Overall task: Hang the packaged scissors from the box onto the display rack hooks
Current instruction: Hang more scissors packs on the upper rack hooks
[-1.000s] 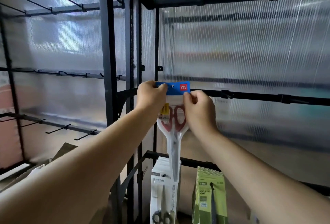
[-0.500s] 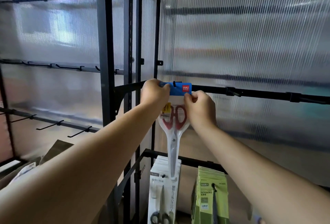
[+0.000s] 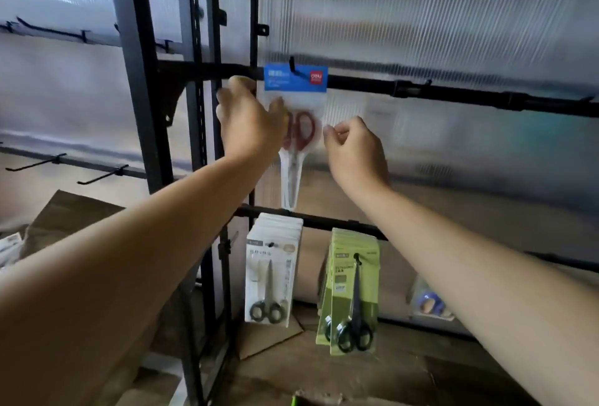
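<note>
Your scissors pack (image 3: 295, 80) hangs blades-down on the hook (image 3: 292, 64) between your hands: left hand (image 3: 249, 120) overlaps its edge, hold unclear, while right hand (image 3: 355, 149) sits just beside, loosely curled and empty.

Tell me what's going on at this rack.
A person is stocking the rack with packaged scissors. A red-handled scissors pack hangs by its blue header on a hook of the middle bar. The left hand lies relaxed at the pack's left edge. The right hand, loosely curled, is at its right edge; blur hides whether it pinches the plastic. Lower down hang white packs and green packs.
</note>
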Demonstrator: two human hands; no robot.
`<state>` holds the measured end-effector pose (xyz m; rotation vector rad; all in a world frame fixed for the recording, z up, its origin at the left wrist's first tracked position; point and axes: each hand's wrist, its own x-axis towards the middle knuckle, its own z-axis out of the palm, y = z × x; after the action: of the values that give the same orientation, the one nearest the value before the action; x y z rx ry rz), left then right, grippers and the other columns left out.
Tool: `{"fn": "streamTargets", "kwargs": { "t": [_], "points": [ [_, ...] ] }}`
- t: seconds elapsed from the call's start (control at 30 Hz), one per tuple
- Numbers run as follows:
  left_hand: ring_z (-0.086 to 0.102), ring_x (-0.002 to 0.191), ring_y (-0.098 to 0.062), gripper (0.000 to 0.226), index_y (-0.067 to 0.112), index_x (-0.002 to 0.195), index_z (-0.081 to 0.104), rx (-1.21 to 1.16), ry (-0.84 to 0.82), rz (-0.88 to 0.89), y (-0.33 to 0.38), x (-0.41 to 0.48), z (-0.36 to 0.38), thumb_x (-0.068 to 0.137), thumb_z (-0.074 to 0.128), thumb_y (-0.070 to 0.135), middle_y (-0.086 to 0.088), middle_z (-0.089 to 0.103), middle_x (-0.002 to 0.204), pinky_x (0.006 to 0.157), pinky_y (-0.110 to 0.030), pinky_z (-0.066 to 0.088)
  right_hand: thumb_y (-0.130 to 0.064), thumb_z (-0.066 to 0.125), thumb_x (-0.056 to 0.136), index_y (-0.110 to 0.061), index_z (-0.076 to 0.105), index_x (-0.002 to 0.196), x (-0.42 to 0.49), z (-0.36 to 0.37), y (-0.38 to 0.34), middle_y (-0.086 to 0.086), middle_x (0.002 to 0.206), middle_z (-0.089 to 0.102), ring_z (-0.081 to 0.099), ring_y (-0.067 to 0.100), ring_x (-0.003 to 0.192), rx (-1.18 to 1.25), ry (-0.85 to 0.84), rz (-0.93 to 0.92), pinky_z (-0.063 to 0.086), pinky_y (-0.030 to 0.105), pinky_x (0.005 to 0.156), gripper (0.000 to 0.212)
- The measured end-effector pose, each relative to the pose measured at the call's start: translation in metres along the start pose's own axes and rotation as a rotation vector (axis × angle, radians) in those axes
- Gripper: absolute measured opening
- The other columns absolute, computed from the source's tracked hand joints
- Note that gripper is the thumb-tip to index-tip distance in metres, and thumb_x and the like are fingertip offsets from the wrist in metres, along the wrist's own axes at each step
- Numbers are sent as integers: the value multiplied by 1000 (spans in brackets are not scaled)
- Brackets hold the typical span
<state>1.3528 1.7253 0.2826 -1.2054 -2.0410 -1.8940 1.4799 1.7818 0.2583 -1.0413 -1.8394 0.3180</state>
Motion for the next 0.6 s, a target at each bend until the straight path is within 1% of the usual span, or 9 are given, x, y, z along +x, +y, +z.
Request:
{"fn": "streamTargets", "kwargs": {
  "t": [0.07,0.13,0.27,0.33,0.43,0.53,0.6],
  "points": [
    [47,117,-24,40,14,126,43,93,-39,18,-13,-35,7,92,57,29,-8,46,128,96,-38,44,-39,47,100,-15,55,113,-30,-4,21,1,111,64,60,23,97,-102,-87,-12,49,35,77,29],
    [45,119,-26,40,13,128,44,158,-146,20,-23,-81,16,94,55,29,-9,44,130,97,-37,41,-38,44,100,-17,53,119,-66,-13,45,1,115,63,59,24,101,-213,-193,-27,47,35,78,29],
    [42,119,-25,40,14,127,44,298,-430,93,-43,-183,35,93,56,30,-8,42,130,89,-31,35,-37,43,101,-17,50,125,-147,-45,102,6,119,59,57,27,102,-406,-433,-79,48,38,76,32],
    [40,122,-30,43,14,128,44,386,-570,87,-53,-231,47,91,57,32,-11,41,131,91,-37,37,-36,45,100,-16,51,123,-185,-63,134,8,118,57,56,30,102,-483,-545,-78,48,39,75,31],
    [39,122,-35,43,9,126,44,469,-757,76,-61,-293,62,91,58,31,-16,41,130,97,-45,38,-32,49,97,-13,53,116,-232,-83,176,9,118,57,54,33,109,-511,-639,-59,45,41,78,28],
    [38,124,-34,45,10,128,41,556,-918,83,-67,-344,70,92,57,31,-15,40,131,97,-45,39,-30,50,97,-11,49,103,-267,-96,211,12,109,54,54,33,103,-468,-759,-48,40,40,73,20],
    [38,125,-32,45,13,130,40,589,-991,57,-72,-369,73,91,57,29,-12,40,133,98,-42,39,-30,49,98,-11,50,106,-286,-103,230,11,109,55,55,32,102,-471,-829,-47,42,38,74,21]
  ]
}}
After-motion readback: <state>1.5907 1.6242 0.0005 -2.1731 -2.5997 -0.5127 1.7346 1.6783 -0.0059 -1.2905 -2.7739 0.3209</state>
